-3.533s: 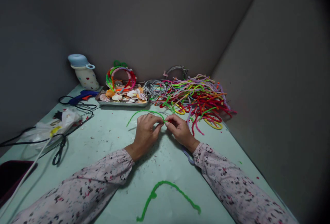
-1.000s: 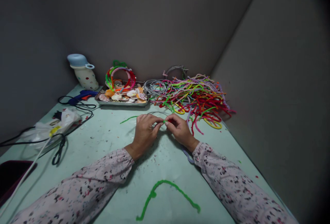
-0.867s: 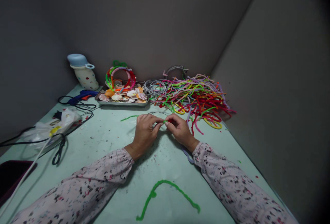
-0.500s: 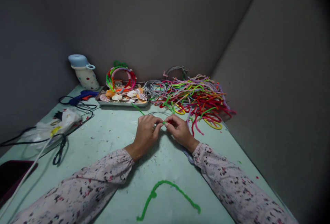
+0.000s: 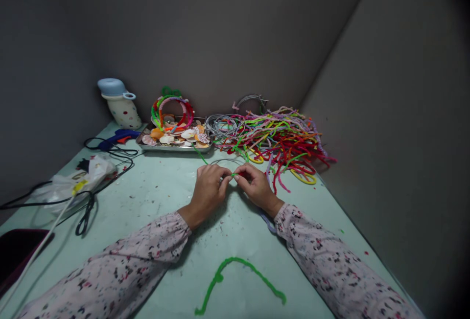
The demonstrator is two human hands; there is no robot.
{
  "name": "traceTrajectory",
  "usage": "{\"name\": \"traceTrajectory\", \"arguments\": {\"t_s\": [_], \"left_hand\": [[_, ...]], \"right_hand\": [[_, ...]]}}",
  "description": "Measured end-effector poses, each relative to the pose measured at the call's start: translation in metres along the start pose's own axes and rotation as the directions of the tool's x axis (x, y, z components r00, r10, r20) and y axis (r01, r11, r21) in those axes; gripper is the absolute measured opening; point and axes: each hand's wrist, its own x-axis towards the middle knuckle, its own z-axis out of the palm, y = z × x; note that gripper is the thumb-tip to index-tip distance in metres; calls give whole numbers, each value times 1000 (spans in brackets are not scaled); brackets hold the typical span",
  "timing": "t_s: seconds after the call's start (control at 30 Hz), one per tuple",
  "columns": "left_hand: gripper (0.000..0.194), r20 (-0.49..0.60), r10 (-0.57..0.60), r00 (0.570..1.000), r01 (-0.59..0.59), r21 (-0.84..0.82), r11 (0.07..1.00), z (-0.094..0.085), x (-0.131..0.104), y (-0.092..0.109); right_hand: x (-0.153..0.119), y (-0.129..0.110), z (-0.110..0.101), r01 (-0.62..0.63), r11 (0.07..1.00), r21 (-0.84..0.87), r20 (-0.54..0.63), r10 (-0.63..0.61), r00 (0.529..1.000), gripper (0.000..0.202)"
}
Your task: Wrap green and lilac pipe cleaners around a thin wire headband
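The left hand (image 5: pixel 209 189) and the right hand (image 5: pixel 257 187) meet above the middle of the worktop (image 5: pixel 147 196), fingertips almost touching. Left grip: thumb and forefinger pinched on the green fuzzy stem (image 5: pixel 233 175). Right grip: thumb and forefinger pinched on the same stem, just beside the left fingertips. The green fuzzy stem lies between the two hands; a free length rises behind the left hand toward the tray (image 5: pixel 176 148). A thin grey wire (image 5: pixel 229 159) arcs behind the fingers — its ends are hidden by the hands. A small red part shows at the right fingers; its form cannot be told.

Front of worktop: a bent green strand (image 5: pixel 235 259) lies flat, well apart from the hands. Rear left: the tray holds shells (image 5: pixel 189 133), with colourful rings (image 5: pixel 172 98) standing over them. A lidded bottle (image 5: pixel 124 111) stands left of the tray, near a blue glue gun (image 5: pixel 118 137). A plastic bag (image 5: pixel 96 168) lies closer, among cables. Rear right: coiled wire (image 5: pixel 222 125) adjoins a heap of multicoloured fuzzy stems (image 5: pixel 279 130)
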Motion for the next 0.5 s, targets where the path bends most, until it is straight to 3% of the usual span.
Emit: {"name": "traceTrajectory", "arguments": {"t_s": [0.5], "left_hand": [[9,35,5,999,-5,-4,1000,-1,2,1]], "right_hand": [[-2,0,-1,4,1000,-10,12,-4,1000,7]]}}
